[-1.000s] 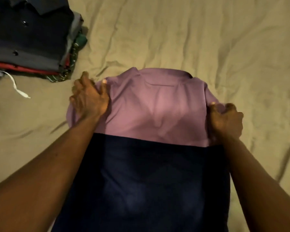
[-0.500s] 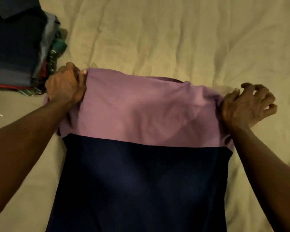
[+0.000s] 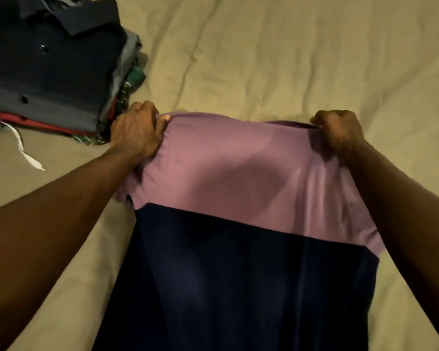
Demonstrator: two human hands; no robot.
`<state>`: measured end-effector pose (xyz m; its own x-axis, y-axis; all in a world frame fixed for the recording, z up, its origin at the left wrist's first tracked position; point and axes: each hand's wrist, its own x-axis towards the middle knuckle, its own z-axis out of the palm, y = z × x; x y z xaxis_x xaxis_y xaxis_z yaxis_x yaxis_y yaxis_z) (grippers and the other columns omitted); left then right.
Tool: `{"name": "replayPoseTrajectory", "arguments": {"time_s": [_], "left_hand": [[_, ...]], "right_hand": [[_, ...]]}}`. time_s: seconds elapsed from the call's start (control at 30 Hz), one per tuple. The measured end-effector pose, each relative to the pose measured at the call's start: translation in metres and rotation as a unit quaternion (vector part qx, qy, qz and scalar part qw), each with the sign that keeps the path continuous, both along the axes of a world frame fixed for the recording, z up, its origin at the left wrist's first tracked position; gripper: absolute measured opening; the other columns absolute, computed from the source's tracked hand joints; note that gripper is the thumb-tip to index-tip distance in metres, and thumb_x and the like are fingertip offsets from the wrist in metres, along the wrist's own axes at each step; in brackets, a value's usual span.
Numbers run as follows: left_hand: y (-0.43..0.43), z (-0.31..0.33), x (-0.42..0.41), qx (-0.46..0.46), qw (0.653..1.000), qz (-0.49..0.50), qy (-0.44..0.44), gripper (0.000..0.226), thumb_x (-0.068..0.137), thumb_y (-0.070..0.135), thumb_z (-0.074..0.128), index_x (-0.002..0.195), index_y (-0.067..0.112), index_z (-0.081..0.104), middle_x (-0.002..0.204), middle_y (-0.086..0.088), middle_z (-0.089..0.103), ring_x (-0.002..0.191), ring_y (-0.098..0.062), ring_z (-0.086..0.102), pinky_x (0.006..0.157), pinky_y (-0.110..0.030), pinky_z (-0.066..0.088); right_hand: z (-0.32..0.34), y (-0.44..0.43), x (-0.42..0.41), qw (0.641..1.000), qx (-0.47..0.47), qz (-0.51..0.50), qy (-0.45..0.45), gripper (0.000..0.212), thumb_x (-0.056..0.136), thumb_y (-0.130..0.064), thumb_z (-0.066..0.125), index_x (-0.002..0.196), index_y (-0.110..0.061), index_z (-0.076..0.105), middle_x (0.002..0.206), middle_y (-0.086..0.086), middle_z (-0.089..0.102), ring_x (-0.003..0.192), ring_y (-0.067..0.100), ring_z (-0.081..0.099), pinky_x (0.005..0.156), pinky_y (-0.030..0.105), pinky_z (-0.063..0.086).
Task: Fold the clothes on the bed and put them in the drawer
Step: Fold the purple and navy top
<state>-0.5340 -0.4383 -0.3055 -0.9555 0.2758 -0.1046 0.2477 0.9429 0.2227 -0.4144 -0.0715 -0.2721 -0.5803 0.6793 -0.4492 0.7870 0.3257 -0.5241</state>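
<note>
A shirt with a pink-purple upper part and a navy lower part lies on the bed in front of me, its far edge raised off the sheet. My left hand grips the shirt's far left corner, thumb on top of the cloth. My right hand grips the far right corner with curled fingers. The navy part runs down out of the frame's bottom edge.
A stack of folded clothes, a dark buttoned shirt on top, sits at the far left, close to my left hand. A white cord trails from under it. Wrinkled beige bedsheet spreads beyond and to the right.
Both hands moved outward from the shirt's sides to its far corners. My right hand, spread on the sheet half a second ago, now grips the right corner. The far edge has lifted.
</note>
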Motion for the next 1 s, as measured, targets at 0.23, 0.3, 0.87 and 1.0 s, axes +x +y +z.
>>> {"name": "replayPoseTrajectory", "arguments": {"time_s": [0.23,0.3,0.87,1.0], "left_hand": [[-0.013,-0.001,-0.008,0.057,0.995,-0.023,-0.076,0.034,0.100,0.053,0.053,0.102,0.019,0.056,0.109,-0.016,0.061,0.102,-0.040,0.059,0.086,-0.044,0.045],[-0.017,0.006,-0.010,0.076,0.992,-0.012,-0.102,0.030,0.097,0.051,0.058,0.101,0.022,0.057,0.106,-0.010,0.061,0.099,-0.036,0.060,0.083,-0.039,0.045],[-0.058,0.076,0.042,0.153,0.960,0.188,-0.144,0.026,0.097,0.043,0.064,0.109,0.020,0.062,0.098,-0.005,0.069,0.096,-0.031,0.065,0.083,-0.044,0.054],[0.000,0.107,0.101,0.138,0.986,0.026,-0.095,0.034,0.090,0.043,0.069,0.119,0.031,0.057,0.104,-0.002,0.072,0.097,-0.030,0.068,0.080,-0.038,0.054]], "right_hand": [[-0.002,-0.032,-0.042,0.917,0.205,0.330,-0.088,0.023,0.095,-0.045,0.062,0.103,-0.024,0.069,0.104,0.007,0.072,0.100,0.035,0.065,0.093,0.041,0.047],[-0.001,-0.034,-0.053,0.920,0.278,0.268,-0.065,0.024,0.099,-0.038,0.057,0.107,-0.020,0.070,0.111,0.017,0.071,0.106,0.040,0.064,0.098,0.044,0.043],[-0.017,-0.209,0.040,0.961,-0.207,0.105,0.149,0.018,0.091,-0.044,0.070,0.098,-0.027,0.074,0.093,-0.009,0.076,0.090,0.013,0.070,0.084,0.037,0.056],[0.023,-0.220,0.046,0.804,-0.578,-0.032,0.138,0.046,0.093,-0.060,0.054,0.106,-0.022,0.076,0.101,0.004,0.077,0.092,0.020,0.073,0.085,0.039,0.055]]}}
